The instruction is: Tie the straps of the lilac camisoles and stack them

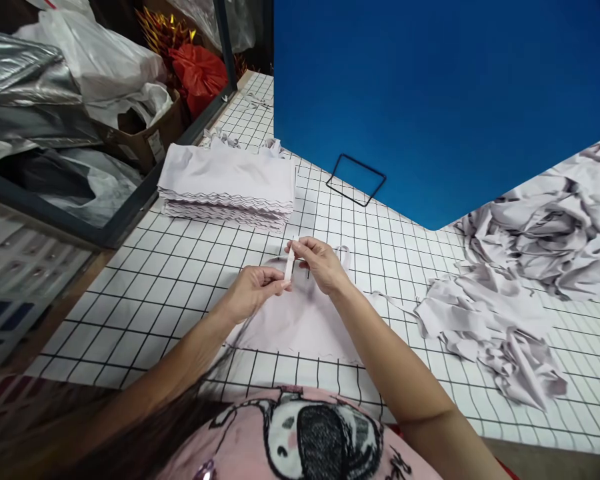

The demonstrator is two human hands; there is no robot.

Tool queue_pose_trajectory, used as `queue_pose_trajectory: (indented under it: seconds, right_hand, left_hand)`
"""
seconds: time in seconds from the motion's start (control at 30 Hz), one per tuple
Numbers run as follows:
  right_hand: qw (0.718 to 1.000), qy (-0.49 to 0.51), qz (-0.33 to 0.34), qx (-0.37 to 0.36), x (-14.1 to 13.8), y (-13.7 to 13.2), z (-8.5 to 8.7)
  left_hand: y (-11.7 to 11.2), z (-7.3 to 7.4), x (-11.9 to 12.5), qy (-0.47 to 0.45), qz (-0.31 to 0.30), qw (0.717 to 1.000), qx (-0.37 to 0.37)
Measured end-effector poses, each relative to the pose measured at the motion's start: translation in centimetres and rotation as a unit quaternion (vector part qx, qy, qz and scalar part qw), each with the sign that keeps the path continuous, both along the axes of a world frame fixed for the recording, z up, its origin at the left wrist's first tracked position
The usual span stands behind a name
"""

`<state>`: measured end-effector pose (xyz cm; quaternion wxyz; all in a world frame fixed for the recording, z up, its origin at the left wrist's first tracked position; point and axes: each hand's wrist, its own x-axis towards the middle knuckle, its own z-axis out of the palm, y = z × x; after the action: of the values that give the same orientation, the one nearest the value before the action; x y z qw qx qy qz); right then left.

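Note:
Between my two hands I hold a small narrow white strip [289, 262], tilted nearly upright; its exact kind is hard to make out. My left hand [253, 291] pinches its lower end between thumb and fingers. At the upper end, my right hand [321, 263] grips it the same way. Beneath both hands lies a flat pale lilac-white fabric piece [300, 323] on the gridded table, its upper part partly covered by my hands. A thin fabric strap [345, 255] loops out beside my right hand.
A folded stack of pale fabric [225, 177] sits at the back left. Crumpled fabric pieces [500, 313] lie to the right. A thin black rectangular outline [357, 180] shows near a large blue panel [430, 100]. Bags and a cardboard box [147, 133] fill the left shelf.

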<state>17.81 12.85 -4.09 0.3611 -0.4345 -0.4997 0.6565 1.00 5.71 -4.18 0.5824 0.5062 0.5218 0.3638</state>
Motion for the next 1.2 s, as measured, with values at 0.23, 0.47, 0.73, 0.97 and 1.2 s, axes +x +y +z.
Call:
queue_pose_trajectory:
  seconds: [0.23, 0.47, 0.73, 0.97, 1.2]
  right_hand:
    - [0.999, 0.026, 0.024, -0.016, -0.3, 0.9, -1.0]
    - [0.967, -0.193, -0.022, 0.163, 0.6, 0.5, -0.8]
    - [0.847, -0.227, 0.29, 0.385, 1.4, 0.1, 1.9]
    - [0.831, -0.295, 0.282, 0.377, 2.3, 0.4, 0.4]
    - [0.858, -0.287, 0.258, 0.34, 2.6, -0.4, -0.6]
  left_hand:
    - [0.6, -0.7, -0.2, -0.047, 0.034, 0.997, -0.051]
    - [0.9, -0.5, -0.3, 0.005, 0.035, 0.997, -0.066]
    - [1.2, 1.0, -0.4, 0.179, -0.006, 0.984, 0.01]
    - [0.7, 0.7, -0.2, 0.296, -0.033, 0.95, 0.096]
    - [0.4, -1.0, -0.6, 0.37, -0.055, 0.897, 0.235]
